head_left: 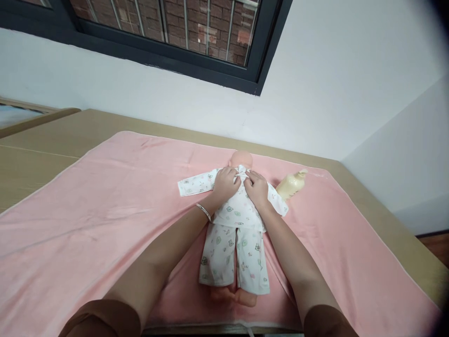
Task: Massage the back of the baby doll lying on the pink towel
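A baby doll (242, 159) lies on its back on a pink towel (105, 206), dressed in a white patterned top (238, 210) and matching trousers (231, 257). Its bare feet (235, 296) point toward me. My left hand (225, 183) and my right hand (257, 187) rest on the doll's chest just below the chin. Both pinch the top's collar between closed fingers. A thin bracelet (204, 211) circles my left wrist.
A cream-coloured feeding bottle (293, 184) lies on the towel right of the doll's arm. The towel covers a tan table (38, 154) that stands against a white wall (315, 93). A dark-framed barred window (182, 32) is above.
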### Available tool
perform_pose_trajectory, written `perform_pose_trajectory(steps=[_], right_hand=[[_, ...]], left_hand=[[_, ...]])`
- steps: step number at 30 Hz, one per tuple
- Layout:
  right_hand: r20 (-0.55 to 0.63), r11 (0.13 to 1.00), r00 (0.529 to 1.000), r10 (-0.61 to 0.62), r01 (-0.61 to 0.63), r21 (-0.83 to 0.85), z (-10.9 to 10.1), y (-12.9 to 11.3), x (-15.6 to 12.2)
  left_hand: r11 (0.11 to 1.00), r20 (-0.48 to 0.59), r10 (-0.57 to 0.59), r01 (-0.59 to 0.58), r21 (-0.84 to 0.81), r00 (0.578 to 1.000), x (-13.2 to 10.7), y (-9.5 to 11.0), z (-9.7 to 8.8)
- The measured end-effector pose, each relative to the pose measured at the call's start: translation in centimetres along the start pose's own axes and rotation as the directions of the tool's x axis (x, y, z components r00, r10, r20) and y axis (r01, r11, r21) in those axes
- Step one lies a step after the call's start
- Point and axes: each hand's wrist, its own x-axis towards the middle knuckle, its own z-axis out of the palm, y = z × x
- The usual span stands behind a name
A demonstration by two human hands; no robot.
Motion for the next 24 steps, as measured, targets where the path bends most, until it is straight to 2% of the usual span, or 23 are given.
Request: perform_pose_trajectory(steps=[6, 10, 13, 18, 21, 24], right_hand=[[-0.077, 0.993, 0.990, 0.120, -0.119, 0.018, -0.3, -1.0, -0.8], [-0.070, 0.989, 0.987, 0.146, -0.147, -0.018, -0.5, -1.2, -0.7], [-0.017, 0.993, 0.994, 0.107, -0.108, -0.056, -0.5, -0.9, -0.4], [0.047, 0.999, 0.999, -0.012, 0.014, -0.037, -0.2, -0.2, 0.3], [0.006, 1.000, 1.000, -0.007, 0.007, -0.004, 0.0, -0.1, 0.0], [-0.056, 0.997, 0.996, 0.073, -0.072, 0.020, 0.0, -0.4, -0.5]], left_hand=[[0.999, -0.027, -0.050, 0.050, 0.007, 0.998, -0.1, 0.2, -0.1], [0.999, 0.036, -0.050, 0.050, 0.017, 0.998, 0.1, 0.0, -0.1], [0.999, 0.068, -0.041, 0.040, 0.026, 0.997, 0.2, -0.1, 0.0], [0.999, 0.059, -0.022, 0.020, 0.036, 0.998, 0.3, -0.2, 0.0], [0.998, 0.019, -0.044, 0.043, 0.036, 0.999, 0.1, 0.2, -0.2], [0.995, 0.000, -0.084, 0.084, 0.053, 0.996, -0.1, 0.5, -0.3]])
